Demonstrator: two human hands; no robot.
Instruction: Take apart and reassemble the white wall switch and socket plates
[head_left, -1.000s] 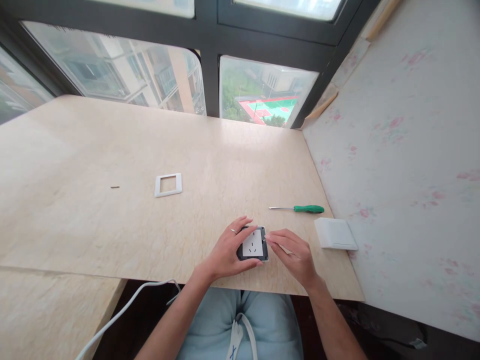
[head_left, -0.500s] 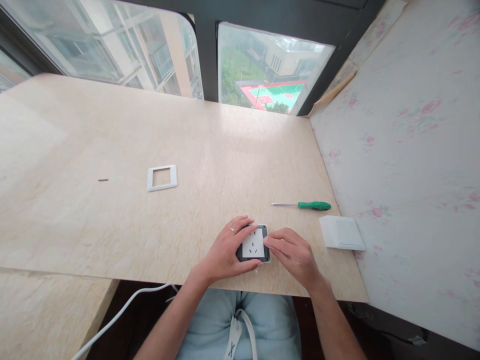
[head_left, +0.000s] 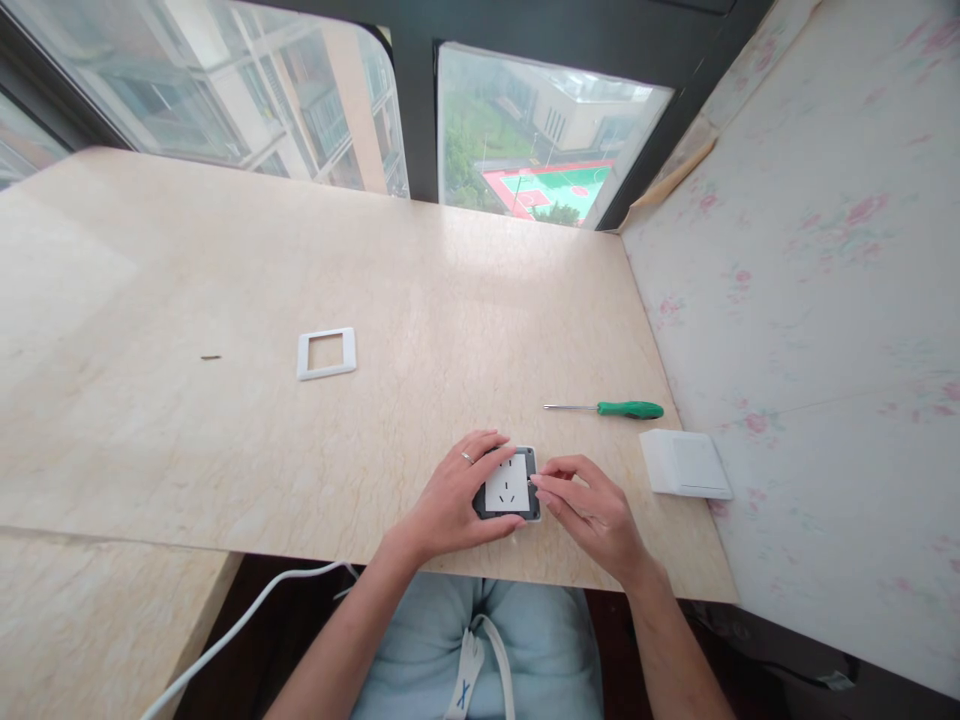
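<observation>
A white wall socket (head_left: 508,486) with a dark grey mounting frame lies face up near the front edge of the tabletop. Its left side is gripped by my left hand (head_left: 454,500), fingers over the top and thumb along the bottom. My right hand (head_left: 592,510) is closed in a pinch at the socket's right edge, the fingertips against the grey frame. Whatever sits between those fingertips is too small to name. Just beyond my right hand lies a screwdriver (head_left: 628,410) with a green handle, its shaft pointing left.
A white cover frame (head_left: 304,358) lies on the stone-look tabletop (head_left: 450,300) at left. Farther left is a small thin brown piece (head_left: 211,357). A white box with a switch plate (head_left: 690,465) stands by the papered wall (head_left: 810,330). A white cable (head_left: 255,608) hangs below the edge.
My right fingers have loosened and shifted slightly at the socket's right edge, showing a little more of the frame there. My left hand keeps its hold; the view has shifted slightly.
</observation>
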